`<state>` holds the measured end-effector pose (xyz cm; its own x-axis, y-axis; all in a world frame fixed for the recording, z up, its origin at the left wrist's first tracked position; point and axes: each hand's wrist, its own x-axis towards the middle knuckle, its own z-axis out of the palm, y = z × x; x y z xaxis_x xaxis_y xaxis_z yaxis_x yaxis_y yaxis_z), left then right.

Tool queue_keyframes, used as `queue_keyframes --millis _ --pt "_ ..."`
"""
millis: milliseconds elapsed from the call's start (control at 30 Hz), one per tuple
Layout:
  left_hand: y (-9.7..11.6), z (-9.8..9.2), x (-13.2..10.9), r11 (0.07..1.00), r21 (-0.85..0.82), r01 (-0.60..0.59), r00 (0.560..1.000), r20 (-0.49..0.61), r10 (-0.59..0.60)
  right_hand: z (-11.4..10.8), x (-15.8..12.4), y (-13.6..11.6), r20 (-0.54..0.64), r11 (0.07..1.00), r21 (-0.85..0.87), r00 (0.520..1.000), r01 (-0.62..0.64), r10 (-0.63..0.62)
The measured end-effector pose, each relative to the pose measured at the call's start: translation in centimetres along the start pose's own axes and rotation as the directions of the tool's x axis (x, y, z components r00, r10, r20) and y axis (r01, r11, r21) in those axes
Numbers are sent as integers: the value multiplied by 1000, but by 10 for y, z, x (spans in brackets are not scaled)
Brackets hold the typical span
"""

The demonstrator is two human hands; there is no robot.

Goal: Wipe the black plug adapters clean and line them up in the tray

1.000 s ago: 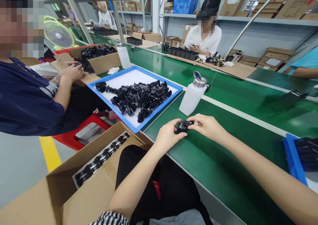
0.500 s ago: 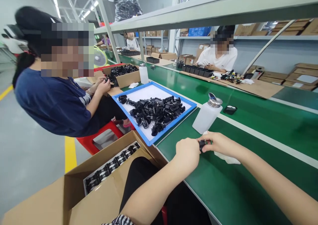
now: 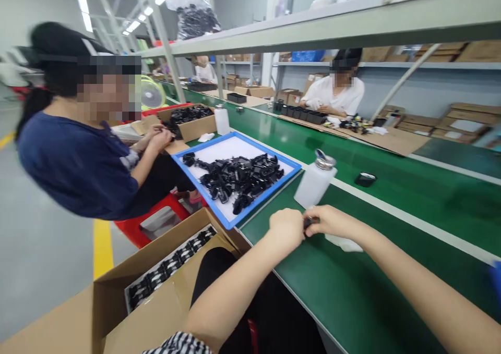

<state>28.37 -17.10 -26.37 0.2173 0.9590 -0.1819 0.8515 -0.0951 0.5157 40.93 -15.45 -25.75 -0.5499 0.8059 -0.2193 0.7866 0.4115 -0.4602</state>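
Observation:
My left hand (image 3: 287,226) and my right hand (image 3: 327,221) meet over the green bench, both closed around a small black plastic part (image 3: 309,221). Fingers cover most of that part, so its exact kind does not show. Under my right wrist lies a crumpled white wipe (image 3: 344,243). Just beyond my hands stands a white pump bottle (image 3: 315,182) with a metal top. Left of it, a blue-rimmed tray (image 3: 230,222) holds a heap of similar-looking black parts (image 3: 242,175).
An open carton (image 3: 117,286) with rows of black parts stands by my legs. A co-worker in dark blue (image 3: 78,156) sits left, another in white (image 3: 332,96) across the belt. A small black piece (image 3: 365,179) lies past the bottle. A shelf beam (image 3: 313,31) crosses overhead.
The view has shifted slightly, so most things appear a little further left. Both hands stay together on the black part, which is now more covered by my fingers.

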Motion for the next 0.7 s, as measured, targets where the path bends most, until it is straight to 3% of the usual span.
queue_keyframes --millis 100,167,200,267,333,367,400,567,700 --pt "-14 8 -9 994 63 -91 996 -4 92 -14 -15 5 -12 998 -15 998 -67 67" --pt "-23 18 -10 984 -61 -167 985 -48 165 -32 -29 20 39 961 -76 963 -264 268" --pt "-27 23 -10 969 -135 -207 977 -73 199 -43 -35 31 44 905 -132 910 -404 413" --pt "-33 33 -7 932 -245 -266 962 -129 240 -63 -46 60 -80 691 -215 718 -690 692" --pt "-37 40 -2 921 -270 -281 956 -165 243 -76 -50 93 -345 500 -104 502 -860 793" --pt "-39 41 1 928 -252 -273 956 -179 233 -79 -50 109 -417 462 -31 431 -886 800" --pt "-40 41 4 940 -224 -259 957 -193 218 -79 -50 123 -447 463 32 402 -886 799" --pt "-51 30 15 963 -108 -246 948 -236 215 -65 -48 167 -373 586 194 494 -786 786" --pt "-70 4 8 959 61 -275 877 -393 276 -71 -50 178 -444 535 71 453 -842 773"
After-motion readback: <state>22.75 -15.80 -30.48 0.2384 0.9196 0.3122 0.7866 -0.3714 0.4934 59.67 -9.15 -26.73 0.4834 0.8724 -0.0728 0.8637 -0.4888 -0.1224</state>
